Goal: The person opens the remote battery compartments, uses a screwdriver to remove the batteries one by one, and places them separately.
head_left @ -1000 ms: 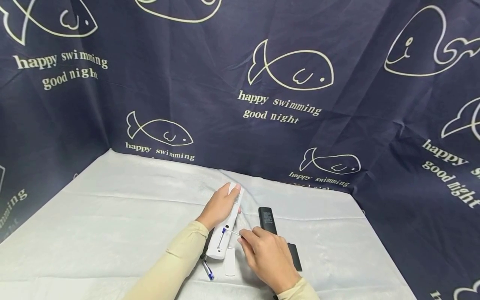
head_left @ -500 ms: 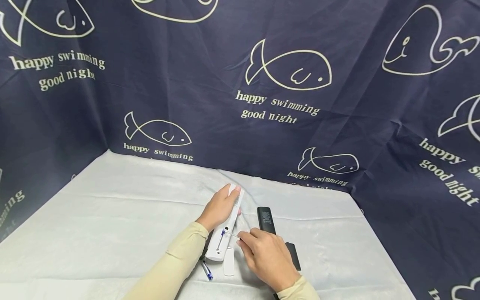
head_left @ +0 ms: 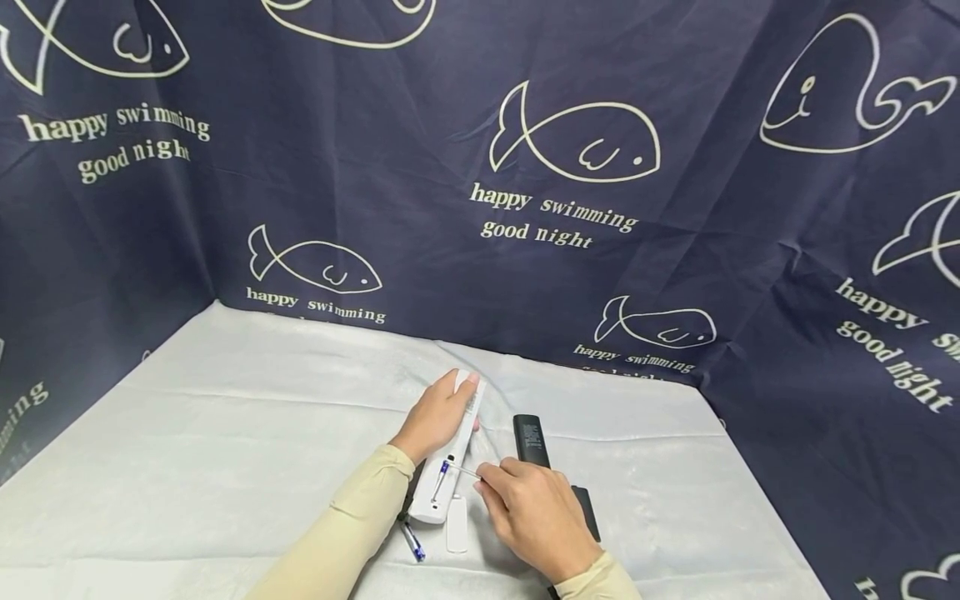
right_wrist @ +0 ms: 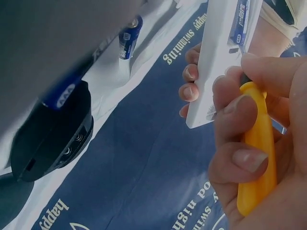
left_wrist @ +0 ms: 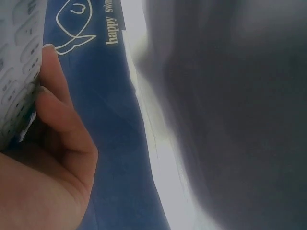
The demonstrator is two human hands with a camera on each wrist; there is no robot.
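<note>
My left hand (head_left: 433, 419) grips a white remote control (head_left: 461, 435) by its far end, thumb on the back. The left wrist view shows its buttons (left_wrist: 21, 57) beside the curled fingers. An AAA battery (right_wrist: 241, 21) lies in the remote's uncovered battery compartment. My right hand (head_left: 536, 512) holds a screwdriver with a yellow handle (right_wrist: 256, 153). The thin shaft (head_left: 467, 472) reaches to the blue end of this battery, at the compartment's edge. A white battery cover (head_left: 457, 525) lies by the remote's near end.
A loose blue-and-silver battery (head_left: 413, 542) lies left of the cover. Right of the remote is a long black remote-like thing (head_left: 531, 440), with another black piece (head_left: 587, 510) partly behind my right hand. A black device (right_wrist: 57, 134) shows springs in the right wrist view.
</note>
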